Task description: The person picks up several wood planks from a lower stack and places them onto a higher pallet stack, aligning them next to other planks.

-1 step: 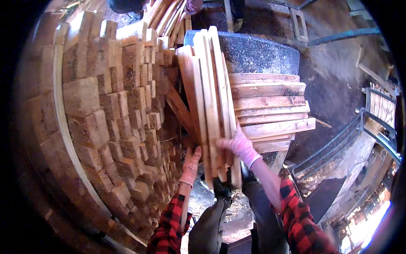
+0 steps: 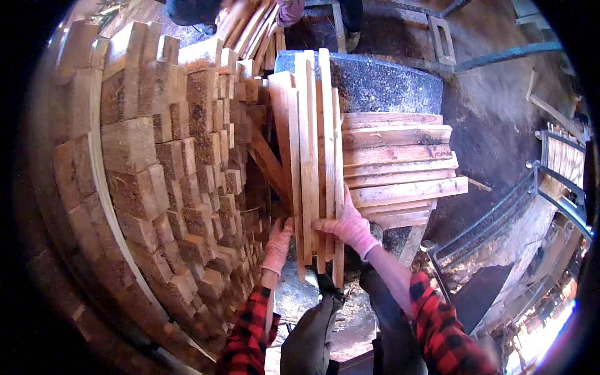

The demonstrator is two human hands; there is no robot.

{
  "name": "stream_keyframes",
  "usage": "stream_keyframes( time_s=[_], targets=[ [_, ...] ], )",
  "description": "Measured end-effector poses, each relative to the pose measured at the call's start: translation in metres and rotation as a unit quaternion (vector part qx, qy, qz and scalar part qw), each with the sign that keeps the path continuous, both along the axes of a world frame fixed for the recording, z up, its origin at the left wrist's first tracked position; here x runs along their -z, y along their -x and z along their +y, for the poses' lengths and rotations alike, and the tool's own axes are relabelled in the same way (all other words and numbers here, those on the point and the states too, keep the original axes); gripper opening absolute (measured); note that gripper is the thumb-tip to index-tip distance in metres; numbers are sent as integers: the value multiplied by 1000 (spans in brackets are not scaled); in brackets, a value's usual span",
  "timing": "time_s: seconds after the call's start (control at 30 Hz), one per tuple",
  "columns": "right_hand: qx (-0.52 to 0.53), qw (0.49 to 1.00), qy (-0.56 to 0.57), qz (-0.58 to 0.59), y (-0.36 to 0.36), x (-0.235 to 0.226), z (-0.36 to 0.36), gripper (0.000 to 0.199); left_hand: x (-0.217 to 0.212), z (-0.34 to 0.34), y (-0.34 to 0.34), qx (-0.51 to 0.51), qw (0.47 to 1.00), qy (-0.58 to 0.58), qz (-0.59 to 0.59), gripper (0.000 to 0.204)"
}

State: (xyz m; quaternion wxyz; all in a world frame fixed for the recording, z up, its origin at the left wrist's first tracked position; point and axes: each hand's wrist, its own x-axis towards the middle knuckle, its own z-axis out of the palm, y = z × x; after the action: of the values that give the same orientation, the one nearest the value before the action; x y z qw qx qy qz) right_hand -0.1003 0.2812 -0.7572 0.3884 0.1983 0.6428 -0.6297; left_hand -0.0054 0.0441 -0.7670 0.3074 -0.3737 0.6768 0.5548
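A bundle of long, pale wooden slats (image 2: 307, 150) stands lengthwise in front of me, its near ends over my feet. My right hand (image 2: 350, 230), in a pink glove, grips the bundle from the right, with the fingers reaching over the top of the slats. On the other side my left hand (image 2: 278, 247), also gloved in pink, is pressed to the lower left edge of the bundle; its fingertips are partly hidden there. Under and right of the bundle, more wooden slats (image 2: 400, 159) lie crosswise on a dark, speckled surface (image 2: 381, 81).
A tall stack of sawn wood (image 2: 134, 147) fills the left side, with a pale strip (image 2: 97, 131) running down it. Far ahead, another person's gloved hand (image 2: 289, 11) is by a pile of slats (image 2: 247, 28). Metal rails (image 2: 487, 215) stand at the right.
The slats of the bundle have shifted slightly toward me and lie straighter. My right hand has moved a little nearer and left along with them.
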Motion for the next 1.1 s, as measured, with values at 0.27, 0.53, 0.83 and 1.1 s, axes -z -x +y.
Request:
stream_keyframes(
  time_s=[0.27,0.53,0.83,1.1],
  targets=[
    [27,997,74,14,-12,7,0,131,96,-20,-56,167,939,270,135,42],
    [135,979,131,-74,-27,15,15,126,59,24,3,-272,939,-208,-14,46],
    [35,993,109,-12,7,-45,15,107,143,-15,-103,-397,784,-476,29,41],
    [63,997,31,8,-24,-73,68,101,-51,105,-25,-242,917,-315,-21,72]
  ],
)
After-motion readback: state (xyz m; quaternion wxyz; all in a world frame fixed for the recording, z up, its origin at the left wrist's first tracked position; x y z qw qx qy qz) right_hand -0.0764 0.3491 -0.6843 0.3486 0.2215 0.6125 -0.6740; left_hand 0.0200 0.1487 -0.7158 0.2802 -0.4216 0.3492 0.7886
